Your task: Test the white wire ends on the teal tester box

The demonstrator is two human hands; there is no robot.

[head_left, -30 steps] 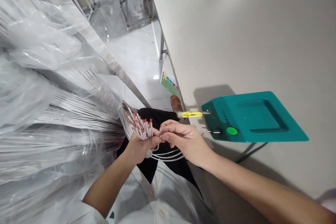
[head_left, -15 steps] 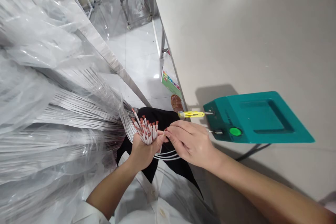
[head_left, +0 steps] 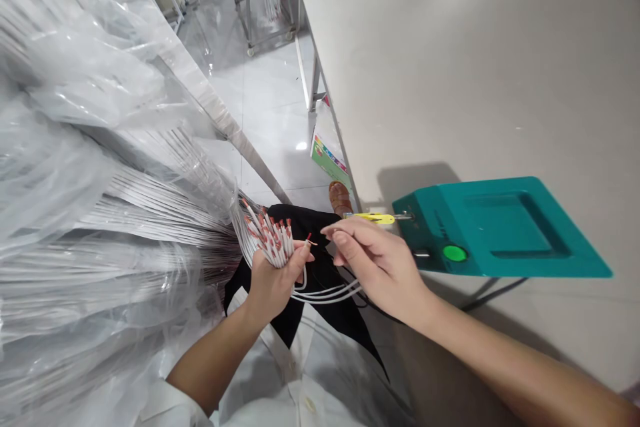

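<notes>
My left hand is closed round a bundle of thin white wires with red-brown stripped ends; the bundle comes out of clear plastic wrapping on my left. One wire tip sticks out sideways above my left thumb. My right hand is just right of that tip, fingers curled in a loose pinch, with several white wires looping under it. A teal machine with a green button stands on the table right of my right hand.
A yellow-handled tool pokes from the teal machine's left side. The grey table stretches away to the right. Plastic-wrapped wire bundles fill the left. A metal frame on casters stands on the glossy floor behind.
My right hand has drawn back to the right from the bundle, leaving a single wire tip sticking out by my left thumb. The left hand keeps its hold.
</notes>
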